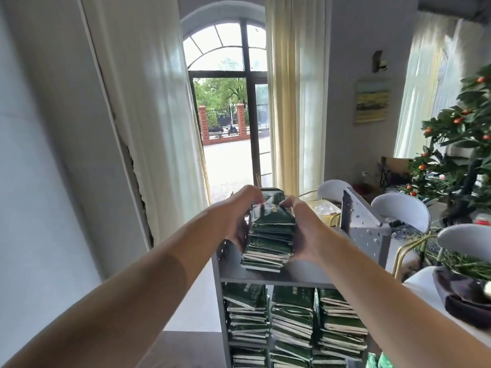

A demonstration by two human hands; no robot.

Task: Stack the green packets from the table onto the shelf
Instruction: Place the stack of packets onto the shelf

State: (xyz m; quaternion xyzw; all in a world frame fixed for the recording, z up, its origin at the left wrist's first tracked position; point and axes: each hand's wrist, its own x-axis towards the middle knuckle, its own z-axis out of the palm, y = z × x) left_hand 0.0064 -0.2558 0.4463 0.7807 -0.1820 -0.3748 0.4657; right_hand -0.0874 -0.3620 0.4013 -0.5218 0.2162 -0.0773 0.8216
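A tall stack of green packets (271,235) stands on the top board of a grey shelf unit (305,273). My left hand (239,213) grips the stack's left side and my right hand (305,229) grips its right side, fingers curled over the top packets. On the level below, three more piles of green packets (292,314) fill the shelf, with further piles lower down. The far sides of both hands are hidden behind the stack.
A grey perforated side panel (364,224) rises at the shelf's right. White chairs (398,211), a white table (425,288) with a dark bowl (462,296) and a potted orange tree (462,144) lie to the right. Curtains and a glass door stand behind.
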